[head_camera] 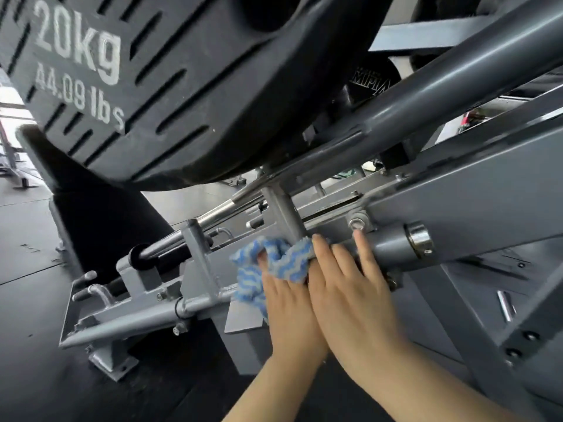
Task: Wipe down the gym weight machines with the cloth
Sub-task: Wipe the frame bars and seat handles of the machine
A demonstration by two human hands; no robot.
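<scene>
Mid-wipe, low on a grey weight machine (457, 184), directly beneath a black 20kg plate (170, 86) at 12 o'clock. Blue-and-white cloth (274, 263) bunched against the horizontal grey tube (393, 245), just at the foot of a short upright post (283, 211). Left hand (286, 303) gripping the cloth, fingers curled into its folds. Right hand (353, 287) just beside at 3 o'clock, fingers spread and laid flat on the tube, fingertips reaching toward a bolt (356, 223); holding nothing. Progress hard to judge: paint looks alike everywhere, no visible line between wiped and unwiped. Likely still left: lower frame rails (128, 318) at 8 o'clock, the big sloped beam (441, 74) at 2 o'clock, the plate itself, plus any other machines out of view.
</scene>
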